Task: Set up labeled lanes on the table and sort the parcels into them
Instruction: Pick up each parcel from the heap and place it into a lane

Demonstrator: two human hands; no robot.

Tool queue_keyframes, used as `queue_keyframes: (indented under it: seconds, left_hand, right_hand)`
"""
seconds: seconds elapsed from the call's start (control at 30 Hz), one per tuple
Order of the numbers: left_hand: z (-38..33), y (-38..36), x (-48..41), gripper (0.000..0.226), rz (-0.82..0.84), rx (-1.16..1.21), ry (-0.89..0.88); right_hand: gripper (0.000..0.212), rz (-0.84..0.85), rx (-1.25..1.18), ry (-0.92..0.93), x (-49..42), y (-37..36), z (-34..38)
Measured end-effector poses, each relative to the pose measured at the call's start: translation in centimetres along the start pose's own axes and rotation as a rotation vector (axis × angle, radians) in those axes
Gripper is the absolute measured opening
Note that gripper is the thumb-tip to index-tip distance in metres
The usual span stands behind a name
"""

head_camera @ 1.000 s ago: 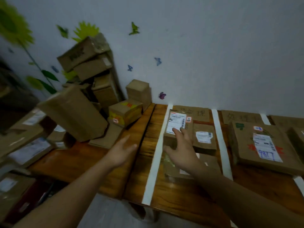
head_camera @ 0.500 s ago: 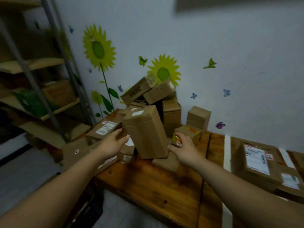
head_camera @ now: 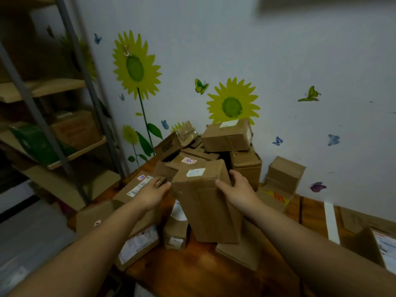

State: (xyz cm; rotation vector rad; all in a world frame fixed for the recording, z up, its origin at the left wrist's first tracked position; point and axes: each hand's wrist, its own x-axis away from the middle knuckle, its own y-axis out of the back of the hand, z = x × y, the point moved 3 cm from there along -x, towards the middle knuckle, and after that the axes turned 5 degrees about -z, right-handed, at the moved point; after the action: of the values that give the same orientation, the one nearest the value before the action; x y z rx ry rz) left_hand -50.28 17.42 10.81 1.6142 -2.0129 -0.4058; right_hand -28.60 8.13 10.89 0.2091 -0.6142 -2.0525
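**Head view.** Tall parcel [head_camera: 203,202] held between 2 hands in front of the unsorted pile [head_camera: 227,136] on the wooden surface [head_camera: 192,273]. It stands nearly upright, its top tipped toward the wall, with a small white label on its upper face. Whether its lower end clears the flat parcels beneath cannot be told. The left hand [head_camera: 153,194] clasps the upper left edge and the right hand [head_camera: 241,189] the upper right edge. Each grip is clamped on the cardboard, thumb at the near edge and fingers round the side, and neither holds anything else.

**Step in hand, as judged:** taking 1 parcel out of the pile for sorting. Done well, this calls for equal pressure from both sides and a straight lift, so that neighbouring parcels are not dragged over. The label should then be turned toward the eyes before the parcel is carried right, past the white tape strip [head_camera: 331,219], to its lane.
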Motion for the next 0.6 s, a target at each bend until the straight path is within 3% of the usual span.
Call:
queue_keyframes:
  seconds: [0.13, 0.23, 0.4, 0.5, 0.6]
  left_hand:
    - [-1.2, -1.6, -4.1, 0.064, 0.039, 0.024, 0.045]
    - [-1.2, -3.4, -5.5, 0.064, 0.173, 0.064, 0.098]
    - [-0.8, -3.5, -4.8, 0.044, 0.309, 0.158, 0.180]
    - [-0.3, -2.9, -3.6, 0.035, 0.388, 0.208, 0.137]
    - [0.6, -2.3, -1.8, 0.047, 0.447, 0.236, 0.079]
  right_hand:
    - [0.079, -0.001, -0.046, -0.120, -3.7, -1.3, 0.5]
    - [0.066, 0.031, -0.052, -0.149, -4.2, -1.9, 0.2]
    - [0.056, -0.017, -0.041, -0.152, -2.8, -1.3, 0.6]
    - [0.064, -0.110, -0.049, -0.131, -0.3, -1.0, 0.4]
    - [0.075, -0.194, -0.030, -0.116, 3.8, -1.1, -0.1]
